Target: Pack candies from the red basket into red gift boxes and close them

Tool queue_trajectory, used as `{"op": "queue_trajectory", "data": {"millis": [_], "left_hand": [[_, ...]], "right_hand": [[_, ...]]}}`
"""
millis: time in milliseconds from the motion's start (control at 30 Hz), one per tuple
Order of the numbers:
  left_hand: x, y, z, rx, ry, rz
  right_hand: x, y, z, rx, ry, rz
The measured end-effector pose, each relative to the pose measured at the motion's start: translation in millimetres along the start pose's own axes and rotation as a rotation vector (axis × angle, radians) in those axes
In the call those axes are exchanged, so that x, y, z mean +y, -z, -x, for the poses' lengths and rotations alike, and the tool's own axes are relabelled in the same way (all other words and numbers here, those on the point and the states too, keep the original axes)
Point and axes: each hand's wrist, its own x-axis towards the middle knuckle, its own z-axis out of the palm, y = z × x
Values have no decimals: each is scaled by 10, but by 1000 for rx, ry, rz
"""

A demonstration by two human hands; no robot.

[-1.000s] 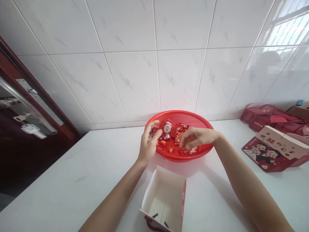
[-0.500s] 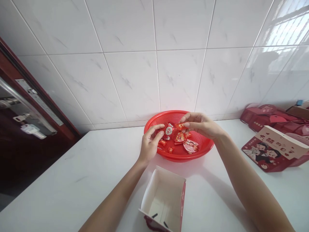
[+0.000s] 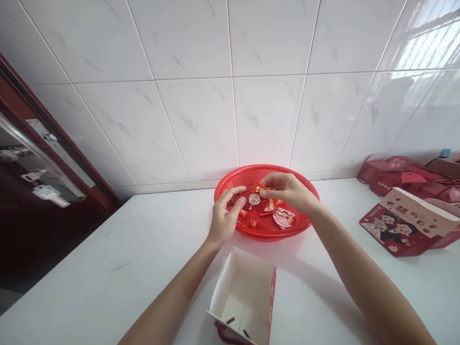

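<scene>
Over a red plastic basket, my left hand curls its thumb and fingers around a dark red candy packet, partly hidden by the fingers. My right hand pinches a small orange-red candy packet between thumb and fingers. Just below that packet is a red candy with a round white label. More red-wrapped candies lie in the basket, along with a round pink packet with a printed picture. Below the basket stands an open paper box, white inside and red outside.
A printed red and cream gift box stands at the right, with several folded red boxes behind it. White tiled wall rises behind the counter. At the left is a dark red door with keys in its lock.
My right hand has moved left with the orange-red packet, bringing it close to my left hand and above the candy with the white label. My left hand has barely shifted.
</scene>
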Motion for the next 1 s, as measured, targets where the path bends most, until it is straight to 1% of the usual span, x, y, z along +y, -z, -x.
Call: {"op": "queue_trajectory", "data": {"millis": [367, 567, 767, 1000], "left_hand": [[-41, -6, 17, -17, -86, -127], [-57, 9, -9, -49, -126, -164], [-61, 9, -11, -70, -132, -190], [-47, 11, -4, -95, -141, -180]], "right_hand": [[17, -100, -1, -69, -30, -13], [42, -138, -15, -35, -26, 27], [79, -145, -30, -59, -13, 20], [133, -167, -53, -47, 2, 46]]}}
